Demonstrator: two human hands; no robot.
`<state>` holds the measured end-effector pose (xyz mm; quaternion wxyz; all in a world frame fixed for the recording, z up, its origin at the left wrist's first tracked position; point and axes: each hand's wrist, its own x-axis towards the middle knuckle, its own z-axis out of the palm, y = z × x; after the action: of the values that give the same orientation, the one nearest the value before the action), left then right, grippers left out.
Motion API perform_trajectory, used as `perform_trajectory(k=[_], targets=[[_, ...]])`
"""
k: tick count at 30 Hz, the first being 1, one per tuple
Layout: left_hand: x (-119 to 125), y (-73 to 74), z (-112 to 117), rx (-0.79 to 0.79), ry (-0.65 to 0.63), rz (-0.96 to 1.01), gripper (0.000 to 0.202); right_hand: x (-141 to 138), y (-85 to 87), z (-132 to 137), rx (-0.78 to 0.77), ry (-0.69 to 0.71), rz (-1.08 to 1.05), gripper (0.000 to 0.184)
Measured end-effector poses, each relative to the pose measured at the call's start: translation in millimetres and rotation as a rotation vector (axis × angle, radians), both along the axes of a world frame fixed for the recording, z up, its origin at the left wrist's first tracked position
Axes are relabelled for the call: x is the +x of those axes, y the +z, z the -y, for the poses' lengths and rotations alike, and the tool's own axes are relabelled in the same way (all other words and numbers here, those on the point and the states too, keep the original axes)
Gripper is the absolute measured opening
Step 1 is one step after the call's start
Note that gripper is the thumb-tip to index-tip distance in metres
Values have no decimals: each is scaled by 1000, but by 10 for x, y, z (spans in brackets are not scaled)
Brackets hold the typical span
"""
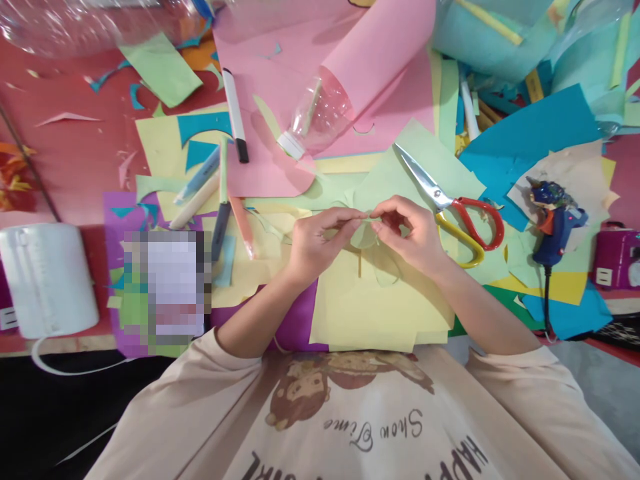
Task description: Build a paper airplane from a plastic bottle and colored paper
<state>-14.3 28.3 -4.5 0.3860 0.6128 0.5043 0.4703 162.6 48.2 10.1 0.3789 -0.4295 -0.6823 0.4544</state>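
Between my two hands is a small strip of pale green paper (371,220), pinched at both ends. My left hand (320,240) closes thumb and forefinger on its left end. On the other end, my right hand (413,233) grips with thumb and fingertips. Beneath them lie pale green paper scraps (387,267) and a pale yellow sheet (380,307). A pair of scissors (440,197) with one red and one yellow handle rests just beyond my right hand, blades apart. Past my hands, a clear plastic bottle (325,110) lies wrapped in pink paper (385,53).
Markers (235,113) and pens lie to the left, near a blurred phone-like rectangle (175,280) and a white pouch (50,280). At right, a blue glue gun (555,230) with a cord lies on paper. Blue sheets (535,140) and turquoise-wrapped bottles (500,40) fill the far right.
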Motion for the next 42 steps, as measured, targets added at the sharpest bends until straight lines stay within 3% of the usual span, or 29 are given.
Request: perform_trajectory(k=[7,14,26,32,42], targets=[[-3,3,-4,-10,-62,19,13,-4,-12,-1,94,8,8,7],[-1,-17,-14,76,-35,-31,4,-12,-16,4,105,10,9,5],[-13,38,-14,2,-4,-57,14,-5,-32,-3,-3,32,-35,8],[-4,32,-12,-26,-47,-16,11,-20,3,-4,-27,63,-63,9],[-12,58,-28,-122,-20,0,25,-17,3,-8,-225,9,-145,13]])
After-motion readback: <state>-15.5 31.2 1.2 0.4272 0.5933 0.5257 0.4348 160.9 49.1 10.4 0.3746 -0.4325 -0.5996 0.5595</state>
